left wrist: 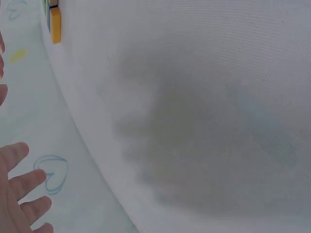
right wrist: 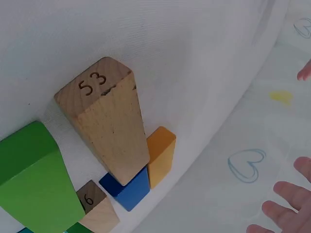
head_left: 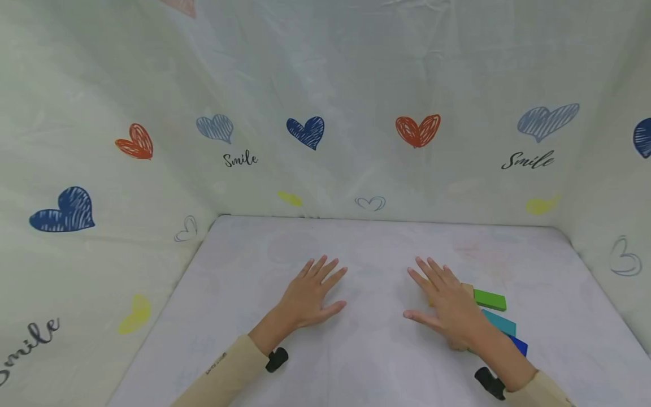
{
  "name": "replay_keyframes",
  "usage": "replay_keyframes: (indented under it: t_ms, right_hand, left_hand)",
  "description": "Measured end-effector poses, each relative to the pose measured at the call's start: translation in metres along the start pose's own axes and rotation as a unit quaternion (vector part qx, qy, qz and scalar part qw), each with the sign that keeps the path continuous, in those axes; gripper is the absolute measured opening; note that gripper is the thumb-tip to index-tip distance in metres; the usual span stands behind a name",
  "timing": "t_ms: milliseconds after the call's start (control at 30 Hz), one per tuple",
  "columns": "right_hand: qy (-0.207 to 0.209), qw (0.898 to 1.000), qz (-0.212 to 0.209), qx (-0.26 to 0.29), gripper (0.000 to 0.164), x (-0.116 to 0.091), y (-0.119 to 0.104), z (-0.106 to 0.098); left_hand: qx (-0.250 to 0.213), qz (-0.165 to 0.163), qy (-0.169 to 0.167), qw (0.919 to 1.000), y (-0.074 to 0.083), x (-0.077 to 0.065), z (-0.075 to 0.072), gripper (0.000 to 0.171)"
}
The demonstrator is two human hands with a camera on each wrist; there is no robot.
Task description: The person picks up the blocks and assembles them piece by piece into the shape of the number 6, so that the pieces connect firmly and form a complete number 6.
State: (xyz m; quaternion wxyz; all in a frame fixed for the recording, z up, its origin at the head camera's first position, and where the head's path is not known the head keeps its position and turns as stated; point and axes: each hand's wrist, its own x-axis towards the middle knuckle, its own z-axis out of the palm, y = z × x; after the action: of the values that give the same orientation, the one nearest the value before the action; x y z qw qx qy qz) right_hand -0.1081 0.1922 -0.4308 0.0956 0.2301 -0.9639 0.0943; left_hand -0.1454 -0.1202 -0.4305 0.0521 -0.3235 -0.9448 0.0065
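Note:
My left hand [head_left: 309, 297] is held over the white table with fingers spread and nothing in it. To the right, my right hand [head_left: 450, 308] is likewise spread and holds nothing; in the head view it overlaps a group of wooden blocks and hides part of them. Past its outer edge show a light green block [head_left: 490, 300], a teal block [head_left: 499, 323] and a dark blue block [head_left: 519, 343]. The right wrist view has a tall natural wood block [right wrist: 114, 121] marked 53, a large green block [right wrist: 39, 179], a blue block [right wrist: 131, 193], a yellow-orange block [right wrist: 162, 155] and a small block [right wrist: 98, 209] marked 6.
A white cloth [head_left: 356, 362] covers the table. Pale sheeting [head_left: 356, 68] printed with hearts and "Smile" lettering stands along the back and both sides. Dark wrist devices are worn at the left wrist [head_left: 277, 360] and the right wrist [head_left: 490, 383].

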Motion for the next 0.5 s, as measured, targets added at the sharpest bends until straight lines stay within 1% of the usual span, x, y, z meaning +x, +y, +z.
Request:
replay_keyframes:
  t_ms: [133,200,267,367,500]
  right_hand:
    - [-0.014,0.999,0.026,0.02,0.083,-0.001,0.003,-0.002]
    - [-0.013,0.999,0.036,0.036,0.082,-0.003,0.006,-0.003]
    - [-0.012,0.998,0.041,0.047,0.081,-0.004,0.008,-0.003]
    - [0.003,0.997,0.049,0.067,0.079,-0.007,0.013,-0.003]
    - [0.012,0.995,0.069,0.077,0.077,-0.01,0.019,0.0]
  left_hand:
    - [0.003,-0.002,0.001,1.0,-0.001,0.0,0.0,0.064]
    - [0.003,-0.003,0.002,1.0,-0.001,0.0,-0.001,0.064]
    - [0.003,-0.005,0.003,1.0,-0.002,-0.001,-0.001,0.063]
    - [-0.003,-0.008,0.004,1.0,-0.002,-0.002,-0.002,0.062]
    - [-0.009,-0.013,0.003,0.9999,-0.002,-0.003,-0.003,0.061]
